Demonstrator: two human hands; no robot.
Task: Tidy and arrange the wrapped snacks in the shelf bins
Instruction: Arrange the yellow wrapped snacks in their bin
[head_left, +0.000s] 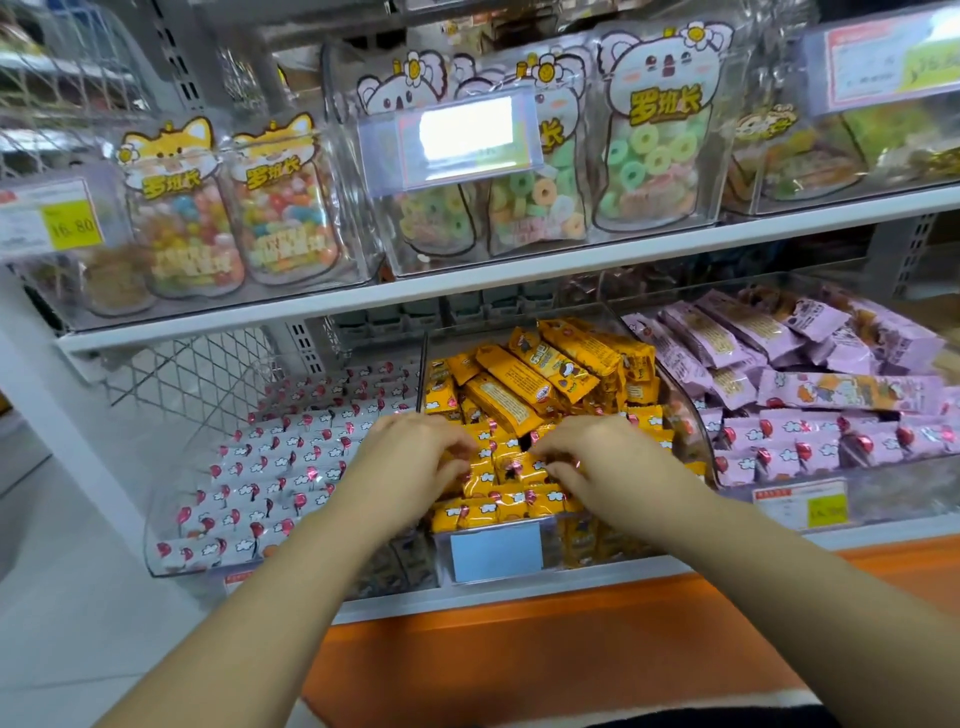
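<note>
1. Both hands are down in the middle bin (692, 415), the clear one on the lower shelf, working on the small yellow packets (519, 470) at its front.
2. My left hand (415, 457) has its fingers curled down onto the packets, and my right hand (602, 457) mirrors it just beside, with a narrow gap between the two.
3. The grip: fingertips of both hands touch the wrappers, but the knuckles cover what lies under them. I cannot tell whether either hand really pinches a packet or only rakes at the heap.
4. Handling, as I judge it: these packets are light, the film is glossy and likely slippery, and the wrapper gives under pressure. I would take each by its crimped end or across its short sides — never squeeze the middle, since the filling may crumble.
5. The long yellow bars (524, 384) heaped behind lie crosswise and tilted; they look stiffer and could slide forward if the front rows are disturbed.
6. White packets (291, 467) fill the bin on the left in neat rows, and purple packets (810, 441) fill the right one.
7. Hard to read: a blue label (496, 552) hides the lowest yellow rows, the bin's depth is unclear, and the print on every wrapper is blurred.
</note>
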